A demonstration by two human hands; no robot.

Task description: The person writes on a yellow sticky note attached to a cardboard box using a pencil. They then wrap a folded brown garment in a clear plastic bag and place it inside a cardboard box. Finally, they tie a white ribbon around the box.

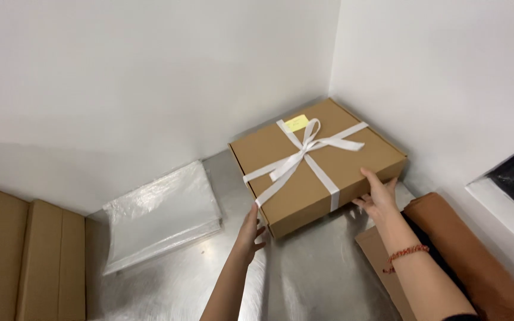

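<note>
Matt cardboard box (319, 163) w/ satin ribbon (302, 151); brushed steel table (304, 279); glossy plastic bags (162, 211).

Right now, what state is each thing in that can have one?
Cardboard box: closed, flat in the corner.
White ribbon: tied in a bow.
Left hand: touching the box's near corner.
Right hand: on the box's near edge.
Clear bags: stacked flat.

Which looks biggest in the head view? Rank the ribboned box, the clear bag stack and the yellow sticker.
1. Ribboned box, though close to the next.
2. Clear bag stack; it lies nearer the camera, so this ranking is unsure.
3. Yellow sticker, clearly smallest.
</note>
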